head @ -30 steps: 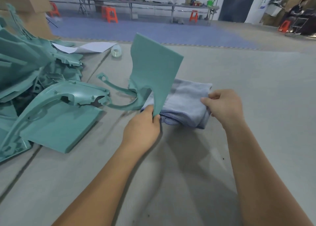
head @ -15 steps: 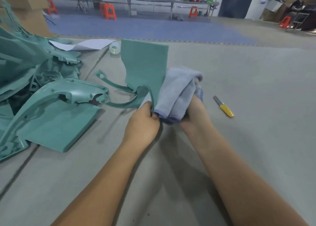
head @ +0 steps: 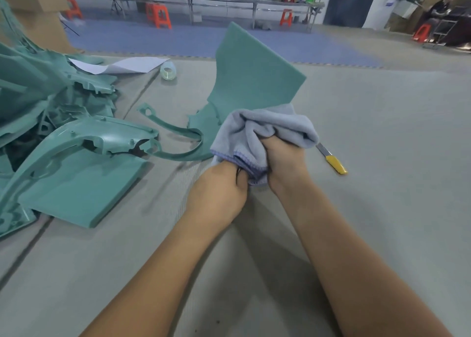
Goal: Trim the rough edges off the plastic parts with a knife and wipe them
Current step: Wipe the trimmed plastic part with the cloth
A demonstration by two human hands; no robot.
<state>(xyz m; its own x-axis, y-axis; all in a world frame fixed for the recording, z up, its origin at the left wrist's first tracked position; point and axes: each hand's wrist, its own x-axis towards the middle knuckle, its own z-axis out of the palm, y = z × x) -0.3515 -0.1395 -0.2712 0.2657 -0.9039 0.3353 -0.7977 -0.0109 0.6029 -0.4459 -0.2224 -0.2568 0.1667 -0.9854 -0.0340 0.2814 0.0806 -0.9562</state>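
head view: left hand (head: pixel 219 191) grips upright teal plastic part (head: pixel 252 74), right hand (head: pixel 283 163) clutching grey cloth (head: pixel 267 127) against it.

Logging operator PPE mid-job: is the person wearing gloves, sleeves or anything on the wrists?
No. Both the left hand and the right hand are bare, with no gloves. Both forearms are uncovered as far as the frame shows: no sleeves, watch, wristband or jewellery visible. The fingers are mostly hidden, so rings cannot be ruled out.
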